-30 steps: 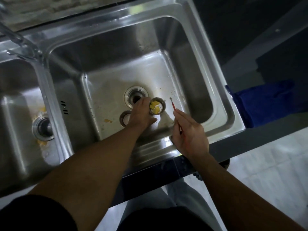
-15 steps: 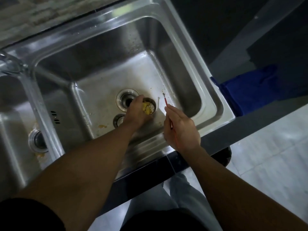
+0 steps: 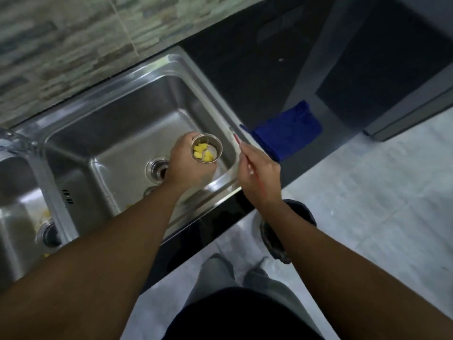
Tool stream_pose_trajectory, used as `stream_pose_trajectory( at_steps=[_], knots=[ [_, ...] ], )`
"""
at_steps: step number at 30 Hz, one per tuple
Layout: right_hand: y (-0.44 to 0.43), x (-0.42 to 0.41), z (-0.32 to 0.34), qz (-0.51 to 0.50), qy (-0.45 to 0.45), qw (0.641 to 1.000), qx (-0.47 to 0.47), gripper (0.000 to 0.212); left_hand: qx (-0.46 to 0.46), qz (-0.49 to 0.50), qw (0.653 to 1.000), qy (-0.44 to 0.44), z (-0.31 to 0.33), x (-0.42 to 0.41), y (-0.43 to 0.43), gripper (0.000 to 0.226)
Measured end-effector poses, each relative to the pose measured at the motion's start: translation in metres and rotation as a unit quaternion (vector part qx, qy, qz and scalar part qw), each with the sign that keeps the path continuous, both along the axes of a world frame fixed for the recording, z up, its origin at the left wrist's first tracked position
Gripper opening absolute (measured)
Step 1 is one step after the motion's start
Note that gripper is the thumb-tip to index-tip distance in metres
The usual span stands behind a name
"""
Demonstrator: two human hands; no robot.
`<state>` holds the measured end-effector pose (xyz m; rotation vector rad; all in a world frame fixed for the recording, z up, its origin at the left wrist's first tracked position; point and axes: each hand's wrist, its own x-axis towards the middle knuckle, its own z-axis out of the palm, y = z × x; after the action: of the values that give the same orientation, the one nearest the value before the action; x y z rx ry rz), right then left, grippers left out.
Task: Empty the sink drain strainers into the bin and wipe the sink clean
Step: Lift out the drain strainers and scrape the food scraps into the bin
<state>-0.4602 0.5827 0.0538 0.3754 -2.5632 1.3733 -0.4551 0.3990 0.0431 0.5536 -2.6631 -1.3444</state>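
My left hand (image 3: 187,163) holds a round metal drain strainer (image 3: 206,148) upright above the right basin of the steel sink (image 3: 137,94); yellow food scraps lie inside it. The open drain hole (image 3: 158,169) shows just left of that hand. My right hand (image 3: 259,173) grips a thin red-tipped stick (image 3: 235,138) over the sink's right rim. A second strainer (image 3: 149,191) on the basin floor is mostly hidden by my left forearm. A dark bin (image 3: 301,212) stands on the floor under my right forearm.
The left basin has its own drain (image 3: 47,235) with yellow scraps around it. A blue cloth (image 3: 286,131) lies on the black counter (image 3: 245,69) right of the sink. A tap (image 3: 14,141) is at the left edge. Pale floor tiles (image 3: 380,192) stretch right.
My left hand has lifted the strainer with the yellow scraps off the basin floor and up to the right. My view has swung right, showing counter, cloth and bin.
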Motion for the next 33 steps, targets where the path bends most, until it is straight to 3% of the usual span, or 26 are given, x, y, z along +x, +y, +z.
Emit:
stream_pose_trajectory(
  at_steps=[8,16,24,33],
  knots=[
    [0.146,0.023,0.007,-0.24,0.036,0.966,-0.092,0.025,0.028,-0.163,0.985,0.054,0.023,-0.02,0.147,0.078],
    [0.253,0.065,-0.041,-0.339,-0.042,0.938,-0.064,0.031,0.044,-0.25,0.967,-0.006,-0.03,-0.008,0.267,0.074],
    [0.3,0.092,-0.104,-0.339,-0.122,0.924,-0.132,0.022,-0.018,-0.275,0.956,-0.104,-0.133,-0.009,0.303,0.08],
    [0.297,0.115,-0.196,-0.21,-0.249,0.935,-0.144,0.023,-0.02,-0.321,0.923,-0.21,-0.233,0.0,0.307,0.078]
  ],
)
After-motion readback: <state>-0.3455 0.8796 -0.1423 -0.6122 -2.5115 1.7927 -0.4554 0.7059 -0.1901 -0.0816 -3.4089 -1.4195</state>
